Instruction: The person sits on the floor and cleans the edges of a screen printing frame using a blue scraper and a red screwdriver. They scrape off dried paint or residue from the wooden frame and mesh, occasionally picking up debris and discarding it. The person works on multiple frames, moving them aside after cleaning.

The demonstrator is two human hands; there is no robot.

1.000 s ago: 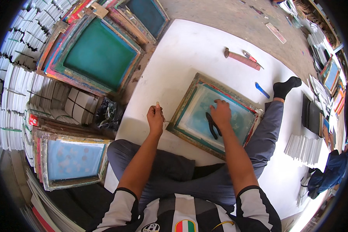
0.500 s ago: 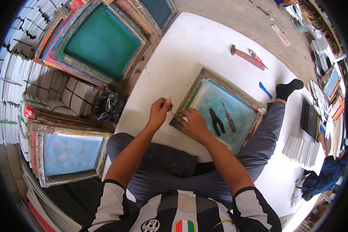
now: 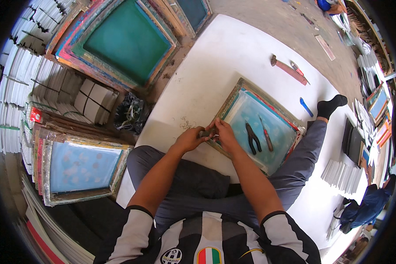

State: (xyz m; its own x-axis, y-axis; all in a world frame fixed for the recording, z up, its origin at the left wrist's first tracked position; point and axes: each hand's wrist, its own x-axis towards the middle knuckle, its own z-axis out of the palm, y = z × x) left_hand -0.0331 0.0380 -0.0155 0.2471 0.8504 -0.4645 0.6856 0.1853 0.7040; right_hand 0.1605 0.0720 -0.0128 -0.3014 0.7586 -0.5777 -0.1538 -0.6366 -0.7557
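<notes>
A screen-printing frame point(image 3: 282, 105) with pale blue mesh and a worn wooden border lies on the white board in front of me. At its near left edge my left hand point(image 3: 190, 140) and my right hand point(image 3: 225, 134) meet, fingertips pinched close together. Something small and dark shows between the fingers, too small to name. On the mesh, right of my right hand, rest black-handled pliers point(image 3: 253, 139) and a red screwdriver point(image 3: 267, 135). Thin curled bits point(image 3: 187, 123), perhaps staples, are scattered on the board beyond my left hand.
A hammer point(image 3: 289, 70), a red cutter point(image 3: 298, 69) and a blue cutter point(image 3: 306, 107) lie on the white board point(image 3: 215, 48). Leaning frames, one green point(image 3: 127, 44) and one pale blue point(image 3: 84, 169), stand at left beside stacked paper point(image 3: 17, 83). My outstretched leg point(image 3: 304, 154) borders the frame.
My left hand has moved right and my right hand has shifted up, so their fingertips now meet at the frame's edge. The whole view has shifted slightly.
</notes>
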